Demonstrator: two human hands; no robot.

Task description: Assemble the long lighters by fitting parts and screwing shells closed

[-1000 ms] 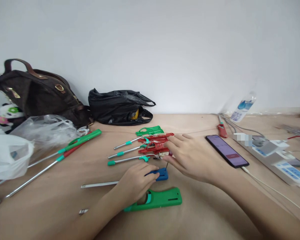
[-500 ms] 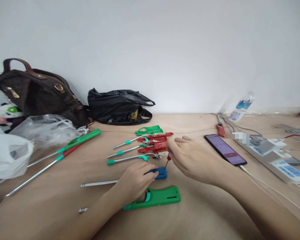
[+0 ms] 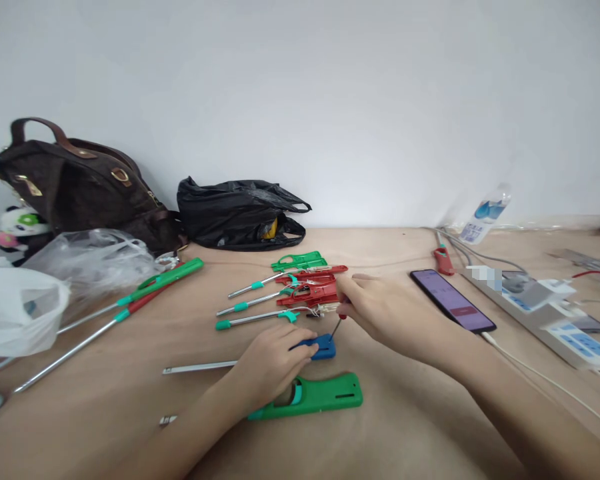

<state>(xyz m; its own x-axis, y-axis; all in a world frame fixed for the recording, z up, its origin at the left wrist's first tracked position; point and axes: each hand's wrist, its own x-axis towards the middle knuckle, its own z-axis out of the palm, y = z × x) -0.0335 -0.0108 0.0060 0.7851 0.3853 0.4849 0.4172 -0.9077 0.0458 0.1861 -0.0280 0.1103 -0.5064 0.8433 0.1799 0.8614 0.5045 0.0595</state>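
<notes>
Apparently the right hand (image 3: 375, 305) encloses a screwdriver (image 3: 342, 317); the left hand (image 3: 274, 360), curled, pins a blue lighter (image 3: 326, 347).

Blue lighter (image 3: 325, 347), red screwdriver handle (image 3: 343, 316)

Head-worn camera looks forward, down over table (image 3: 80, 420) toward wall (image 3: 300, 100)

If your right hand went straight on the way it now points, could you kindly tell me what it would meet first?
The right hand would probably meet the nearer open red plastic handle shell, just ahead; depth is unclear, so it might pass above.
</notes>
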